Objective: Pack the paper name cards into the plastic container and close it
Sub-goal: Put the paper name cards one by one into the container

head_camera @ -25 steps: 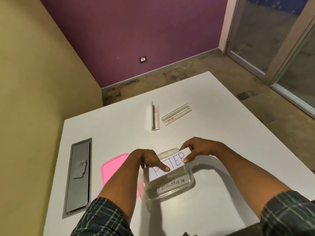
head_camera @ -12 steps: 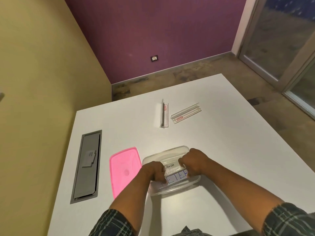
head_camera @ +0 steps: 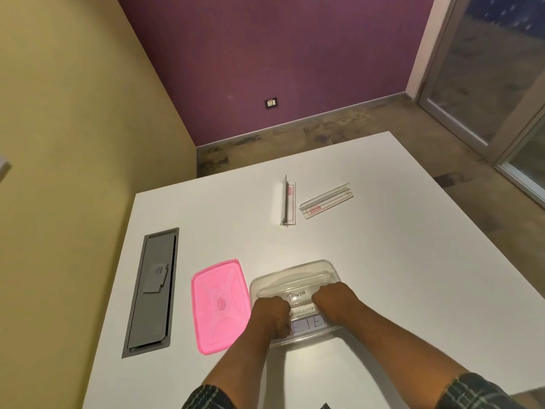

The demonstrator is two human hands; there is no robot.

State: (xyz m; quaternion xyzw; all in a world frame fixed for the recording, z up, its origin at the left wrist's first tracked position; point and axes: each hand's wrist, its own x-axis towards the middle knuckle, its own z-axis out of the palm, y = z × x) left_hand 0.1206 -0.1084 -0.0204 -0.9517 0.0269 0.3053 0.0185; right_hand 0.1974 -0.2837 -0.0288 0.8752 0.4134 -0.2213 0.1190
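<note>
container clear, near counter front edge, long axis left-right | left hand and right hand curled inside, each grip holding card "ETE" visible, lower than a second ago | "PANDA" card behind | pink lid left, off

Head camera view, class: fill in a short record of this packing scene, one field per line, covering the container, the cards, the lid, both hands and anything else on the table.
container: clear plastic container, open, on the white table
cards: paper name cards inside it, "PANDA" readable on one
lid: pink lid flat on the table, left of the container, not on it
left hand: left hand inside the container, on the cards
right hand: right hand inside the container, on the cards
other items: two clear card holders farther back; grey cable hatch at the left
</note>
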